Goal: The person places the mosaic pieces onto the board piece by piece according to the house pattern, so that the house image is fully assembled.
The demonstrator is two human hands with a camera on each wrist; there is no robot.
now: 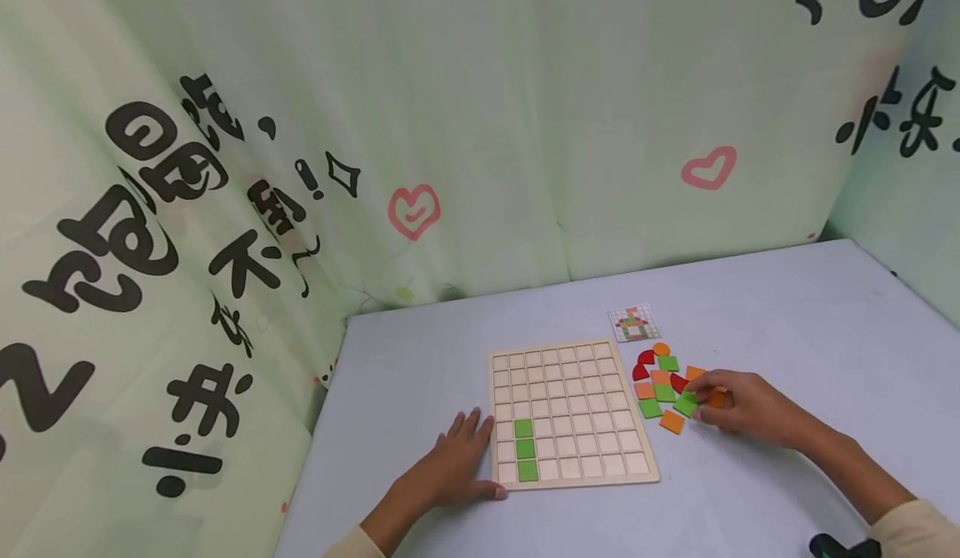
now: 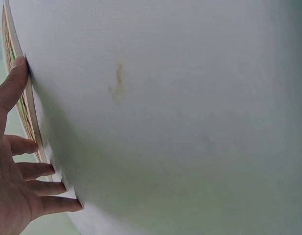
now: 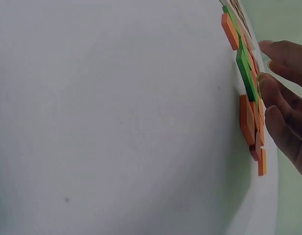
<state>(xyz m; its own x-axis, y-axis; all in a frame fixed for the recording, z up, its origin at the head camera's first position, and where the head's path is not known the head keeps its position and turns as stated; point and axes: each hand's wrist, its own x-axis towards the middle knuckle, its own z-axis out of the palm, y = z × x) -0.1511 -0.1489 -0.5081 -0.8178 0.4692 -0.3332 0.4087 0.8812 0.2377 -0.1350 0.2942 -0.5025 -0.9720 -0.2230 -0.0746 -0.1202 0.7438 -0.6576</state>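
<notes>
Along the left edge of the gridded wooden board, the left hand rests with fingers spread and thumb at the near corner, gripping nothing; three green squares line up in its second column, down to the bottom row; over to the right, the right hand reaches into the loose coloured pieces beside the board, fingers bent, though whether they pinch one I cannot tell; a small patterned card lies just beyond those pieces on the table.
</notes>
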